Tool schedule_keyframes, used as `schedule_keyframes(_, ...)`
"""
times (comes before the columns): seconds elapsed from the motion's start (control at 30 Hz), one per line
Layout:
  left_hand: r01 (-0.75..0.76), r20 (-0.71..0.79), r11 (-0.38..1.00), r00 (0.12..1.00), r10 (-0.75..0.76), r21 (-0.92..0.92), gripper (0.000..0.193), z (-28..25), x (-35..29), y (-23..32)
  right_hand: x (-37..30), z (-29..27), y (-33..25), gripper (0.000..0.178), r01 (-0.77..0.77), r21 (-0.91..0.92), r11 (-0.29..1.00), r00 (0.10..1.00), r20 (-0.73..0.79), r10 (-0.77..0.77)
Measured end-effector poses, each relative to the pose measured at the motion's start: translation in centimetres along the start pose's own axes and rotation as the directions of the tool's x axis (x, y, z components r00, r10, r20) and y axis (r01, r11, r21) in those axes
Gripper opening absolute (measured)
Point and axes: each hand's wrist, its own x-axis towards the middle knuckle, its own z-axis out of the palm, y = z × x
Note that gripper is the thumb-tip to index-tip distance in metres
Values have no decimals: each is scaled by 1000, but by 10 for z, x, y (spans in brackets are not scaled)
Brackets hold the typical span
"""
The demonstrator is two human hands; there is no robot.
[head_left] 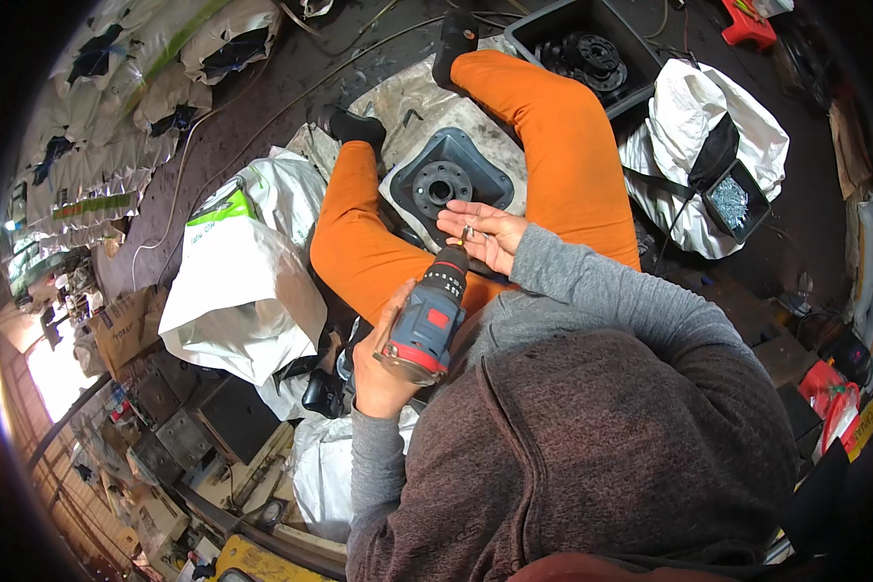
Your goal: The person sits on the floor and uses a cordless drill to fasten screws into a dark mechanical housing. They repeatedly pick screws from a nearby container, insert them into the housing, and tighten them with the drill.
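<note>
My left hand [382,373] is wrapped round the body of a grey and red cordless drill [426,325], which points away from me between my thighs. At its chuck a brassy bit reaches up to my right hand [495,236]. That hand has its fingers stretched out to the left, and a small shiny metal piece [468,232] shows against them at the bit's tip. I cannot tell whether the piece sits on the bit or on the fingers. Just beyond, a dark round flange with holes [442,186] lies in a grey square tray [495,182] between my legs.
At the far right a grey crate [640,100] contains dark round parts. Beside it stand a white sack [684,107] and a black box of small silvery screws [729,204]. An opened white bag [228,315] stands left of my leg. A cable [179,194] crosses the dark floor.
</note>
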Motion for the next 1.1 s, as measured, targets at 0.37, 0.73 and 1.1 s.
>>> schedule_keyframes(0.37,57,-37,991,997,-62,-125,25,-16,24,-10,23,-48,-27,33,47,-362,931,961,-240,-142)
schedule_keyframes(0.73,201,130,973,968,-215,111,30,-2,65,-41,85,-45,-47,29,45,-827,560,896,-215,-389)
schedule_keyframes(1.1,189,265,923,921,-285,336,30,-9,100,-27,91,-51,-46,31,23,-872,489,914,-180,-363)
